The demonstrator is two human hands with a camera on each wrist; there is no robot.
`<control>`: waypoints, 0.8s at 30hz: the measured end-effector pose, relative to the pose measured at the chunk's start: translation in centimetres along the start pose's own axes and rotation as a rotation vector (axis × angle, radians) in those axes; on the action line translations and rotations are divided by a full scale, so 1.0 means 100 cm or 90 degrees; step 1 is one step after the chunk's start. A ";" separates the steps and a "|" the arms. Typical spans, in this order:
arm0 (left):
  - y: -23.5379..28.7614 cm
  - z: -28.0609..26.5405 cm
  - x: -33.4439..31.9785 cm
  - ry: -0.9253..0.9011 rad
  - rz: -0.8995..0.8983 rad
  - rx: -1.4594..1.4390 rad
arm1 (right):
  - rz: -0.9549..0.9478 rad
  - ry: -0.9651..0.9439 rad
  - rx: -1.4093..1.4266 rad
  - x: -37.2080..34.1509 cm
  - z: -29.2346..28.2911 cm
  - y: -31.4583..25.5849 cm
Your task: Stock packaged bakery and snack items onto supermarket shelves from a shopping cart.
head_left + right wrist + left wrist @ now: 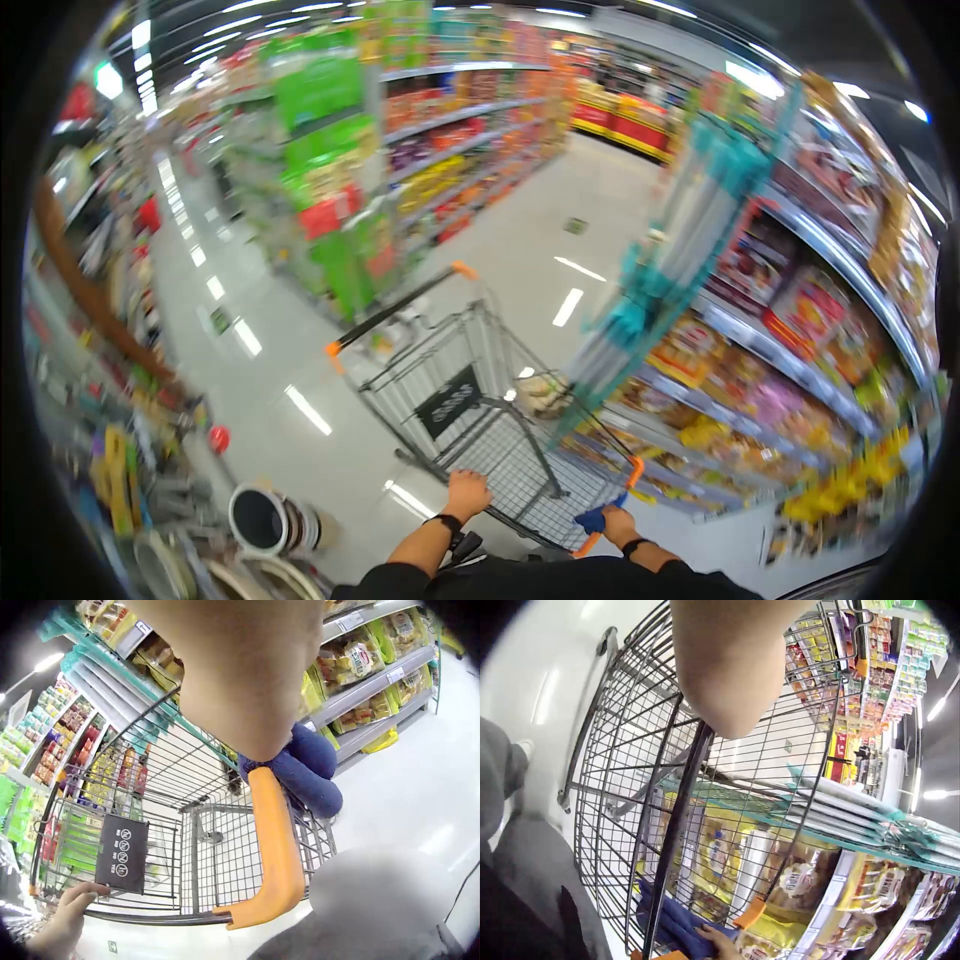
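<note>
A wire shopping cart (pixel 540 490) with orange corner pieces stands in front of me, its basket showing bare mesh. My left hand (pixel 467 493) grips the dark handle bar (pixel 161 919) toward its left end. At the right end, my right hand (pixel 618 522) holds a bundle of dark blue cloth (pixel 307 769) against the orange corner (pixel 276 855). In the left wrist view the right hand's fingers (pixel 718 943) lie over the blue cloth. A black sign panel (pixel 122 853) hangs on the cart's mesh.
Shelves of packaged bread (pixel 690 350) run close along the right, with teal-trimmed racks (pixel 650 270) at their end. A shelf block with green panels (pixel 320 90) stands ahead. Household goods and a white bin (pixel 320 528) line the left. Grey floor (pixel 590 200) leads between them.
</note>
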State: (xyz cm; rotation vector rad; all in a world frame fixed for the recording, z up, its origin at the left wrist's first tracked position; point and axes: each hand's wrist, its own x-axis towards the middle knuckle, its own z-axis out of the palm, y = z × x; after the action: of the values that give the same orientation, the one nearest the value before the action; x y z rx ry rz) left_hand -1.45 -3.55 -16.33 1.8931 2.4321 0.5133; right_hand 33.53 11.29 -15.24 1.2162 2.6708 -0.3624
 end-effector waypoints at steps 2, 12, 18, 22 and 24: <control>-0.002 -0.009 -0.003 0.011 -0.023 -0.030 | -0.019 -0.027 -0.030 0.009 -0.003 -0.002; 0.027 -0.021 -0.030 -0.066 -0.122 0.018 | -0.022 -0.028 -0.012 0.075 0.001 0.010; 0.039 -0.025 -0.040 -0.086 -0.198 0.057 | -0.094 0.020 0.027 0.102 0.007 0.008; 0.044 -0.017 -0.045 -0.049 -0.240 0.045 | -0.114 0.076 0.072 0.108 0.009 -0.001; 0.053 -0.012 -0.048 -0.002 -0.254 0.040 | -0.103 0.067 0.098 0.104 0.001 -0.008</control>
State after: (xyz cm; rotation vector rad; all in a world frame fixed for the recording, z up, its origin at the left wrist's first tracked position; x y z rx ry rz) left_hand 4.52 -7.28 -14.65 1.3617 2.7474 0.4152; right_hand 26.23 18.20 -18.02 1.0900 2.8879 -0.5521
